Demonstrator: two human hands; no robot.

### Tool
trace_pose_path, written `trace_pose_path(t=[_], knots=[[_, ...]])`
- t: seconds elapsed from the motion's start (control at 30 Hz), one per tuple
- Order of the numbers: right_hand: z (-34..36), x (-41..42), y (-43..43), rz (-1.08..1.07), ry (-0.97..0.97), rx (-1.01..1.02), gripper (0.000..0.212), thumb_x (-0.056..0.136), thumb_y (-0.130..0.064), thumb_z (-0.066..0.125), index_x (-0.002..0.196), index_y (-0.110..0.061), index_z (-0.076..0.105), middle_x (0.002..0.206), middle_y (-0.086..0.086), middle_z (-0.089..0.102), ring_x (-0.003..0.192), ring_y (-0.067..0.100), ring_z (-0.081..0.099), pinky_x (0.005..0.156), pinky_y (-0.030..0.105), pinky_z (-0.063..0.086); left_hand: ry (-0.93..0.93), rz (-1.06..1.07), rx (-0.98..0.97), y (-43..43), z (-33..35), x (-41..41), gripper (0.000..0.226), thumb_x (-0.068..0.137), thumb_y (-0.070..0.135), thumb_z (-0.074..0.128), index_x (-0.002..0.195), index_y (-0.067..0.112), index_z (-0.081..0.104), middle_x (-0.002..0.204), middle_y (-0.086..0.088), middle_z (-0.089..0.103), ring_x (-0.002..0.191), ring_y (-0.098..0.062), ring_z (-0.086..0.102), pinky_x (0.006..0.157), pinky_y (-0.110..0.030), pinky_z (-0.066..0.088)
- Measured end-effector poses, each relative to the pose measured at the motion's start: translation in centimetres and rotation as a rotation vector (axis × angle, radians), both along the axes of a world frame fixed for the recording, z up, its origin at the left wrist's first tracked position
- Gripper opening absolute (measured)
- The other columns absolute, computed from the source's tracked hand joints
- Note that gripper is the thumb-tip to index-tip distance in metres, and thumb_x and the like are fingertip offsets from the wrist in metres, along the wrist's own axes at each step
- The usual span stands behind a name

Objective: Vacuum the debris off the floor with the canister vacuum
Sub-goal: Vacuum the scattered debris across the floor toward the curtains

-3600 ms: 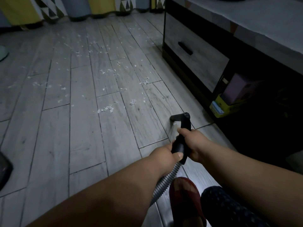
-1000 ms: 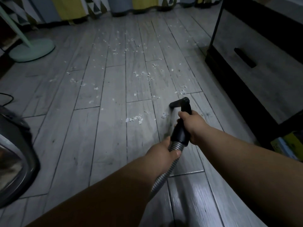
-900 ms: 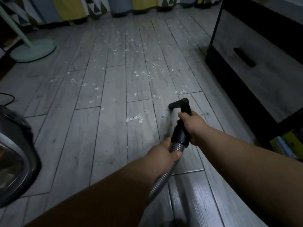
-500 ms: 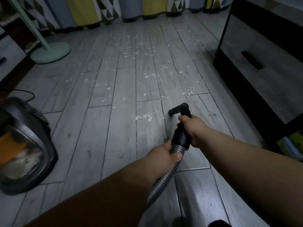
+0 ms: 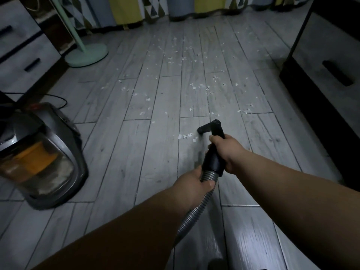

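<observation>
The grey canister vacuum with a clear dust bin (image 5: 44, 156) sits at my left. My left hand (image 5: 191, 182) grips the ribbed grey hose (image 5: 194, 215), and my right hand (image 5: 228, 151) wraps the black plastic wand (image 5: 213, 160), its nozzle just beside the white paper scraps (image 5: 186, 136). I judge this mid-sweep; next I nudge the nozzle left over them.

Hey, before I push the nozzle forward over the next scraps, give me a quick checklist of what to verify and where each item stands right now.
1. Front grip: right hand grips the black wand: ok.
2. Rear grip: left hand holds the ribbed hose: ok.
3. Aim: nozzle faces the nearest scraps, just to its left: ok.
4. Path: only bare floor lies before the farther scraps: ok.
5. Hose slack toward the canister vacuum: cannot tell, the hose leaves the frame.
6. Suction on: cannot tell.
</observation>
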State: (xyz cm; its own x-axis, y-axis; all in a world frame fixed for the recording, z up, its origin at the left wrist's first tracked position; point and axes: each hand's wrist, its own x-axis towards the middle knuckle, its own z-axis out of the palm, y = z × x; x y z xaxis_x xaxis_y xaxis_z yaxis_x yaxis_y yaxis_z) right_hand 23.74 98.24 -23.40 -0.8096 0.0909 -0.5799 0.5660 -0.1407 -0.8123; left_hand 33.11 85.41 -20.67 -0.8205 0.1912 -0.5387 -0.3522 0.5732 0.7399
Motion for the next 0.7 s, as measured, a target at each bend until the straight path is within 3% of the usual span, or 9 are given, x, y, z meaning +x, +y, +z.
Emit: trace_pose_path(t=[0.13, 0.4, 0.7], knots=[[-0.2, -0.2, -0.8, 0.03, -0.001, -0.011, 0.039, 0.092, -0.025, 0.056, 0.128, -0.012, 0.048, 0.107, 0.018, 0.06, 0.088, 0.035, 0.062, 0.087, 0.054, 0.054, -0.011, 0.049, 0.012, -0.3, -0.1, 0.3, 0.046, 0.092, 0.034, 0.055, 0.135, 0.042, 0.041, 0.096, 0.012, 0.061, 0.091, -0.012, 0.061, 0.091, -0.038, 0.052], [-0.2, -0.2, -2.6, 0.101, -0.014, -0.04, 0.035, 0.093, -0.024, 0.057, 0.126, -0.013, 0.05, 0.102, 0.016, 0.061, 0.085, 0.032, 0.063, 0.081, 0.047, 0.057, -0.006, 0.082, -0.007, -1.6, 0.3, 1.3, 0.045, 0.094, 0.034, 0.052, 0.137, 0.039, 0.04, 0.113, 0.002, 0.063, 0.098, -0.018, 0.061, 0.094, -0.043, 0.051], [-0.8, -0.8, -5.1, 0.151, -0.004, -0.019, 0.037, 0.092, -0.025, 0.057, 0.126, -0.015, 0.05, 0.104, 0.017, 0.061, 0.087, 0.035, 0.063, 0.086, 0.055, 0.054, 0.005, 0.118, -0.016, -3.6, 0.0, 1.3, 0.043, 0.094, 0.035, 0.051, 0.135, 0.038, 0.042, 0.114, -0.001, 0.063, 0.1, -0.022, 0.061, 0.095, -0.045, 0.05]])
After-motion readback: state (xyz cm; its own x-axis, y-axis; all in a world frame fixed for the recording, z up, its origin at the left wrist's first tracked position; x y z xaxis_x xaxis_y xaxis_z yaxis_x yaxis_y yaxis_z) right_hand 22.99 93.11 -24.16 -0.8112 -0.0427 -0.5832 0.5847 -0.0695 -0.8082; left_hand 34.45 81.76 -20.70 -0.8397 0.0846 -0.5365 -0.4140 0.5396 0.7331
